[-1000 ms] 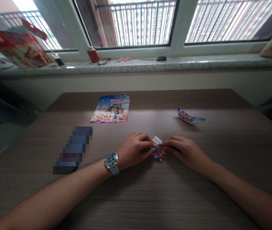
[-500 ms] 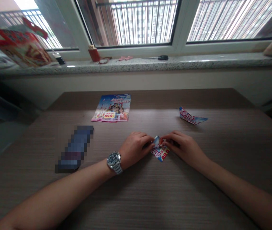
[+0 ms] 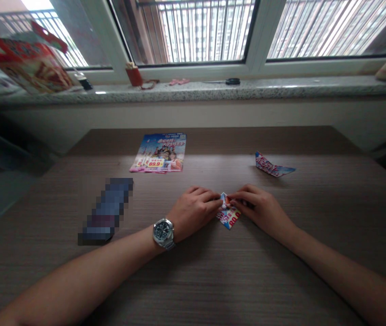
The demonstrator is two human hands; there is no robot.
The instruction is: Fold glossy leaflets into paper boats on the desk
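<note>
Small folded paper piece on the worktop

The folded paper [image 3: 229, 215], printed red, white and blue, lies mid-worktop, one corner pointing toward the near edge, its top flap raised.

Your white-framed barred windows [image 3: 196, 31] glare, while your left hand [image 3: 193, 213] and right hand [image 3: 262, 210] softly shadow the dim brown wooden table [image 3: 213, 280].

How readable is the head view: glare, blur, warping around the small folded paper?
Head view: the barred windows glare brightly, the grey wood-grain table sits dimmer, soft shadows beneath the forearms. The small folded printed paper is slightly soft, pinched between left hand and right hand. The stone windowsill bows from wide-angle distortion; a pixelated patch masks one object.
</note>
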